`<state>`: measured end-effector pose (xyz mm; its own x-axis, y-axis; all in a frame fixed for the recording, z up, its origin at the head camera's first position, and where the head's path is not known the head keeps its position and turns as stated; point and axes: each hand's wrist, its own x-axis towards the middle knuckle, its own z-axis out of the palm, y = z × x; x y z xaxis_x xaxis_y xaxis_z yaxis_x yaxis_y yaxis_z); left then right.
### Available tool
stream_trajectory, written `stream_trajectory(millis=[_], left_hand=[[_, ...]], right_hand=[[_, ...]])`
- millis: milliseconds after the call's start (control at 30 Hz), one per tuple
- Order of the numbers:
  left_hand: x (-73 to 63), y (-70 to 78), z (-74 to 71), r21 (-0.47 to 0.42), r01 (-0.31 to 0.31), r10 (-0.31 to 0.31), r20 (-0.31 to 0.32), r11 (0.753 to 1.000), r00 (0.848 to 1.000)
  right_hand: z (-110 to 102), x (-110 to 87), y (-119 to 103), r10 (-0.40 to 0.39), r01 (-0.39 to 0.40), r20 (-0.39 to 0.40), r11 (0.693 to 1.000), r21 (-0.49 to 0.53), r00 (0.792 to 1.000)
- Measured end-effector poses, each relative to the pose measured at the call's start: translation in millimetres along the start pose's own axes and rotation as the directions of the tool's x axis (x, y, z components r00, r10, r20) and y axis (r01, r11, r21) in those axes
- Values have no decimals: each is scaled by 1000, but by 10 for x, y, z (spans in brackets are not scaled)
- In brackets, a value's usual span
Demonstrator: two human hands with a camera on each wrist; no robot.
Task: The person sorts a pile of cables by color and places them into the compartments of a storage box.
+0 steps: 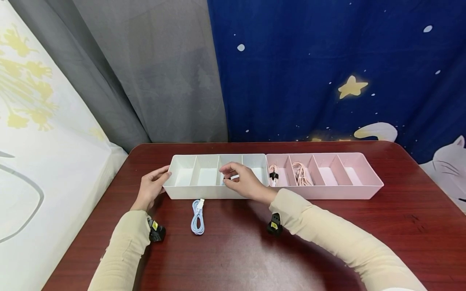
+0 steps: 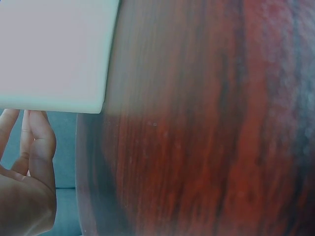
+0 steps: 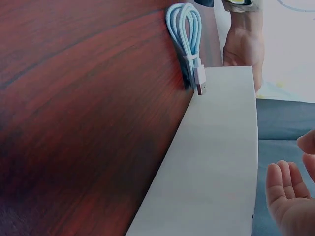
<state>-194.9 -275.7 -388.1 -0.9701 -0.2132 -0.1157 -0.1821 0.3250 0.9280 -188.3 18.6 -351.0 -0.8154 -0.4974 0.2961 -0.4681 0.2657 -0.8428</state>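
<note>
My left hand [image 1: 150,188] touches the left end of a white divided organizer box [image 1: 204,192], its fingers lying fairly straight against the end wall. In the left wrist view the fingers reach up to the edge of that box [image 2: 54,59]. Over the box's third compartment hovers my right hand [image 1: 242,180], fingers loosely bent and parted, nothing between them. Something bluish and dark [image 1: 226,179] shows in the compartment beneath it, mostly hidden by the hand. A coiled light-blue USB cable [image 1: 198,218] lies on the table in front of the white box.
A pink divided box [image 1: 338,192] adjoins the white one on the right. Its first compartment holds a pink cable with a black strap [image 1: 274,176], its second another coiled pink cable [image 1: 300,174]. Both boxes stand on a dark red wooden table [image 1: 233,250], with curtains behind.
</note>
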Motion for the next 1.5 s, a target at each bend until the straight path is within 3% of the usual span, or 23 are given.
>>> stream_trajectory(millis=[600,1067,1500], left_hand=[[4,-2,4,-10,2,-2,-2,1000,1000],[-11,5,-2,-8,-5,5,8,1000,1000],[-9,3,-6,-9,-5,5,5,1000,1000]], right_hand=[[165,-108,-46,-9,1,69,993,115,998],[334,-165,-118,3,-30,215,992,124,977],[469,-146,-72,4,-35,244,991,125,970]])
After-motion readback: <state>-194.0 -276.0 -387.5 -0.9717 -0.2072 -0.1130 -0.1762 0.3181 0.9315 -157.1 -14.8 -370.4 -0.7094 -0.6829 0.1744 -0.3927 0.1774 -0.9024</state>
